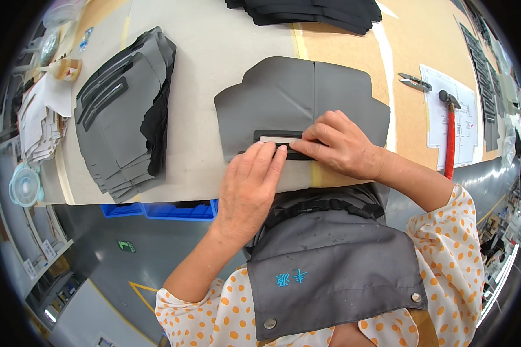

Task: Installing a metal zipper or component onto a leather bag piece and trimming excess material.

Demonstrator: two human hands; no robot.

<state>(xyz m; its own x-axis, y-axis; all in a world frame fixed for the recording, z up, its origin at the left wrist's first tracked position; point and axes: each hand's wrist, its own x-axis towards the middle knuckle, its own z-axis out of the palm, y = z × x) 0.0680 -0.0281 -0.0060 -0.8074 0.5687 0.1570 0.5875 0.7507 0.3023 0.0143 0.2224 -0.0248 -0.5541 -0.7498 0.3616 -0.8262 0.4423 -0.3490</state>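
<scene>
A dark grey cut panel (278, 87) lies flat on the table in front of me, a fold line running down its middle. Near its front edge is a long slot with a black rim (263, 133), through which a pale surface shows. My left hand (246, 188) has its fingers stretched out, their tips pressing at the slot's near edge. From the right, my right hand (348, 147) pinches a black strip (298, 155) along that edge between thumb and fingers. Part of the strip is hidden under the fingertips.
Stacked grey panels (127, 115) with black slot trims lie at left, black pieces (312, 13) at the back. Thread snips (415, 82) and a red-handled hammer (450, 130) rest by a printed sheet (464, 124). Blue bins (179, 210) sit below the table's front edge.
</scene>
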